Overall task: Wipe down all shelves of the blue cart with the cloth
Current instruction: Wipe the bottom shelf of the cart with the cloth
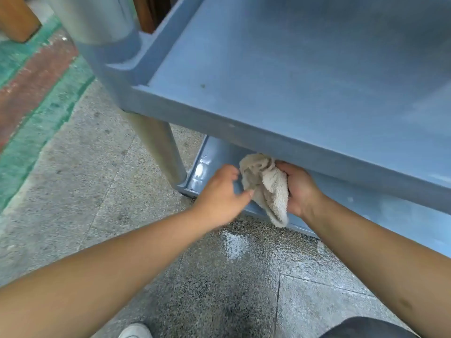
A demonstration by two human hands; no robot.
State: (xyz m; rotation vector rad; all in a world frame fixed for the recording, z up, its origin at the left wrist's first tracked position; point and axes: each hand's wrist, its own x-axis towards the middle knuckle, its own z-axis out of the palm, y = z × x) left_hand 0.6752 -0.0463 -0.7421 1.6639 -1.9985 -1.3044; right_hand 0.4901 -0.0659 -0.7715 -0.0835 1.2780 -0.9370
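Observation:
The blue cart fills the upper right, its middle shelf (pixel 305 76) seen from above with a raised rim. Below it the bottom shelf (pixel 210 164) shows wet and shiny at its left corner. A crumpled beige cloth (pixel 266 184) hangs just under the middle shelf's front edge, over the bottom shelf's rim. My right hand (pixel 301 189) grips the cloth from the right. My left hand (pixel 220 193) pinches the cloth's left fold with thumb and fingers.
A grey metal cart post (pixel 158 150) stands left of my hands. The speckled floor has a wet patch (pixel 236 242) below the cloth. Green and red painted floor stripes (pixel 36 98) run at the far left. A white shoe (pixel 135 331) shows at the bottom.

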